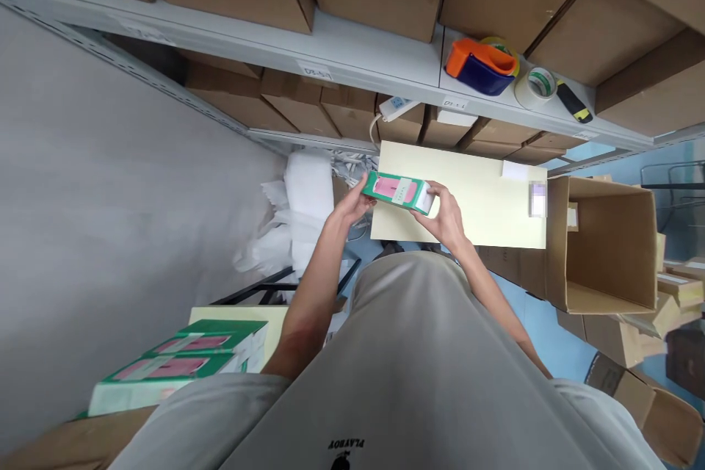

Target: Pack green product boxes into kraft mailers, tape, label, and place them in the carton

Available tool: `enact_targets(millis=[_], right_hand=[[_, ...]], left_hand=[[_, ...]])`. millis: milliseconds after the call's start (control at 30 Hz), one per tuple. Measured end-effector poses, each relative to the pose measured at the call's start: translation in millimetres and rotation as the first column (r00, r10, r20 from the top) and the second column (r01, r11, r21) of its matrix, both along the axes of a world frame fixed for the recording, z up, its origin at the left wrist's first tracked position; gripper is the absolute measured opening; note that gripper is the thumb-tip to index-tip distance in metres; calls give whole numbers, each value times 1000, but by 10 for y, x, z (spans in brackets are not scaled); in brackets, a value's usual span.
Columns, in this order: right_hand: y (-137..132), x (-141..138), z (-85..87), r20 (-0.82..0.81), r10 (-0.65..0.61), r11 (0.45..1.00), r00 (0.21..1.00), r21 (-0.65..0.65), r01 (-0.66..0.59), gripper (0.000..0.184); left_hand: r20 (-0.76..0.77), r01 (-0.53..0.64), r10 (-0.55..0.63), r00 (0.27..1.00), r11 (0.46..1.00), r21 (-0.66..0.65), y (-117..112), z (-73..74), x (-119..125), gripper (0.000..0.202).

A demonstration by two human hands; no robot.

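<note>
I hold a small green box with a pink panel (397,191) between both hands over the near edge of a pale yellow tabletop (485,198). My left hand (352,204) grips its left end, fingers curled round it. My right hand (445,219) grips its right, white end from below and behind. The box lies flat, its long side running left to right.
Two more green and pink boxes (176,363) lie stacked at lower left. An open cardboard carton (606,246) stands to the right of the table. On the grey shelf (352,44) sit an orange and blue tape dispenser (480,64), a tape roll (540,84) and a knife (573,101). White wrapping (300,209) lies left.
</note>
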State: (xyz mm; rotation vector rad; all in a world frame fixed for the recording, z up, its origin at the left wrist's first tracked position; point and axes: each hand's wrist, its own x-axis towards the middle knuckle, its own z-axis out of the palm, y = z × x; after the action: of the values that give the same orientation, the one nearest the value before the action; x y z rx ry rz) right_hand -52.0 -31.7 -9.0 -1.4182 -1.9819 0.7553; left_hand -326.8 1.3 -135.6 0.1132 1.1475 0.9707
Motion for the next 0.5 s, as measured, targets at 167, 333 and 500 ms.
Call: enact_targets(millis=[167, 333, 500], right_hand=[[267, -414, 117, 88, 34, 999, 996, 9, -35, 61], [192, -172, 147, 59, 22, 999, 998, -46, -19, 71], [28, 169, -35, -117, -196, 948, 974, -278, 157, 74]], left_hand=[[272, -97, 134, 953, 984, -147, -171, -8, -246, 81], [289, -106, 139, 947, 986, -126, -286, -23, -54, 86], [95, -117, 114, 989, 993, 25, -193, 69, 89, 91]])
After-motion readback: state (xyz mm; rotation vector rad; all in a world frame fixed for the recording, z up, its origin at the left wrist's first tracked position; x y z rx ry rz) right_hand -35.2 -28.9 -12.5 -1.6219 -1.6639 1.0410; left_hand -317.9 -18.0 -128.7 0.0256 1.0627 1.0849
